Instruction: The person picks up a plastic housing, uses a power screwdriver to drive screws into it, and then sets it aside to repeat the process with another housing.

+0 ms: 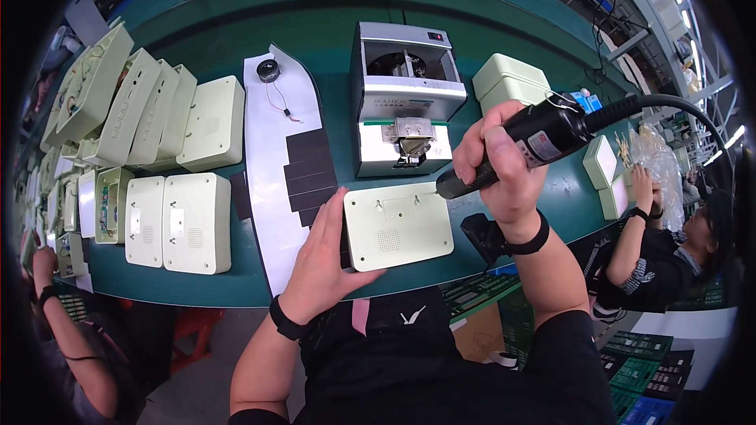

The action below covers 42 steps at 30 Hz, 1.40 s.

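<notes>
My left hand [324, 258] presses on the left edge of a pale green plastic housing [402, 228] lying flat at the front edge of the green bench [315, 39]. My right hand [498, 164] grips a black electric screwdriver [543, 138], its tip resting on the housing's upper right part. A cable runs from the screwdriver up and to the right.
A grey screw feeder box [403, 94] stands just behind the housing. A white sheet with dark foam strips [309, 173] lies to the left, then rows of pale green housings [195, 220]. Other people work at the left [67, 338] and right [661, 252].
</notes>
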Available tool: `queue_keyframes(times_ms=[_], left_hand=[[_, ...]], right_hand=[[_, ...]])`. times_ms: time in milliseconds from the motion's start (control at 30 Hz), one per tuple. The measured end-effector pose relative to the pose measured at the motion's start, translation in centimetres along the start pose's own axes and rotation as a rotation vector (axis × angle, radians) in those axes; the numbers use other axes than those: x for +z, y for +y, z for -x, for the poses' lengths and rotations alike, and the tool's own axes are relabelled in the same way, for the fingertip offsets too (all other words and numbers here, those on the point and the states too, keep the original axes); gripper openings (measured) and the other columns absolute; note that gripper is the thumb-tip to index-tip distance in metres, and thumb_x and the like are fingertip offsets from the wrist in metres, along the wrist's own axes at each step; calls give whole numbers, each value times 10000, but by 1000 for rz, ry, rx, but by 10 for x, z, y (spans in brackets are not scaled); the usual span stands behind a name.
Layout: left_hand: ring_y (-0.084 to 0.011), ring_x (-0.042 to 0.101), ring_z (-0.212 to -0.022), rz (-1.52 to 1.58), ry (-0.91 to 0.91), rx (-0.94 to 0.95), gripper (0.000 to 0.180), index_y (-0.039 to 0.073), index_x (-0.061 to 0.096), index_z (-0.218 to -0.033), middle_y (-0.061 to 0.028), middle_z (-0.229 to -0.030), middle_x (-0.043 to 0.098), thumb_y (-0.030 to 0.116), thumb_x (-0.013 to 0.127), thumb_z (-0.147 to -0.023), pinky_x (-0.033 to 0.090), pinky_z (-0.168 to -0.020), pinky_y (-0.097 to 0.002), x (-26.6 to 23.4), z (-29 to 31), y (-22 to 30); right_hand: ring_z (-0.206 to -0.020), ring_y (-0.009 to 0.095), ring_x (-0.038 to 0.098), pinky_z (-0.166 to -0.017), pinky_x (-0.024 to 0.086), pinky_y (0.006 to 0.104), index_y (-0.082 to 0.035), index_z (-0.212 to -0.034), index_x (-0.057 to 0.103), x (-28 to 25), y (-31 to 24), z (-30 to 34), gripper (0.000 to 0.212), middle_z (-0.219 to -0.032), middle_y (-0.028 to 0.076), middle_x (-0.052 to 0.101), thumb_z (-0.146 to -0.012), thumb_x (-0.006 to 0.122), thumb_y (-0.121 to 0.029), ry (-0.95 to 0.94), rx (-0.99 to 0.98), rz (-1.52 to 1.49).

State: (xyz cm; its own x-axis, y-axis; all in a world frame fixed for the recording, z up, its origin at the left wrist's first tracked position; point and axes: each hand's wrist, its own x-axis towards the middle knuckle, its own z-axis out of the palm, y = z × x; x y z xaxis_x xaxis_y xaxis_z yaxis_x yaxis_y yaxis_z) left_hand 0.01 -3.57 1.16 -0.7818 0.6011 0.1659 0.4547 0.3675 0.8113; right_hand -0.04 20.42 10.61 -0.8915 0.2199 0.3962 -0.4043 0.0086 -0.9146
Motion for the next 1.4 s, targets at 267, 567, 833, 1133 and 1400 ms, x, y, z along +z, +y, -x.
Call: queue_keyframes(times_ms=[267,567,833,1133,1400], left_hand=[[-404,465,-1314,9,-17,-28,1136,-6,198,-1520,-248,-1427,423,218,893,-650,441,-1067,-433,-5,-2,8],[-405,416,-1359,39,-7,-6,1143,27,184,-1537,-248,-1450,401,208,881,-650,412,-1101,-434,13,-10,12],[-400,433,-1337,99,18,3,1159,26,165,-1544,-238,-1449,402,206,881,-650,423,-1083,-432,13,-11,6],[-402,443,-1322,127,5,34,1145,19,176,-1540,-233,-1441,410,220,879,-659,428,-1072,-435,17,-11,2],[-410,450,-1314,94,33,16,1124,11,197,-1531,-238,-1434,414,238,876,-663,436,-1067,-443,17,-8,1]], right_hand=[[-501,158,507,-499,457,309,-15,-943,501,1,-27,-18,176,-656,77,522,-918,576,-172,-34,-23,-21],[-503,180,518,-511,464,326,-29,-961,511,24,-30,-55,187,-671,81,530,-930,582,-199,3,-146,14],[-522,169,525,-518,467,326,-9,-962,491,51,-45,-22,220,-671,80,532,-928,579,-207,-111,-44,-98],[-536,158,526,-534,467,313,1,-952,463,68,-30,-17,231,-676,76,530,-923,582,-194,-216,-37,-80],[-525,140,535,-524,459,293,-6,-960,478,70,-1,-15,201,-685,88,564,-893,617,-134,-233,-31,-8]])
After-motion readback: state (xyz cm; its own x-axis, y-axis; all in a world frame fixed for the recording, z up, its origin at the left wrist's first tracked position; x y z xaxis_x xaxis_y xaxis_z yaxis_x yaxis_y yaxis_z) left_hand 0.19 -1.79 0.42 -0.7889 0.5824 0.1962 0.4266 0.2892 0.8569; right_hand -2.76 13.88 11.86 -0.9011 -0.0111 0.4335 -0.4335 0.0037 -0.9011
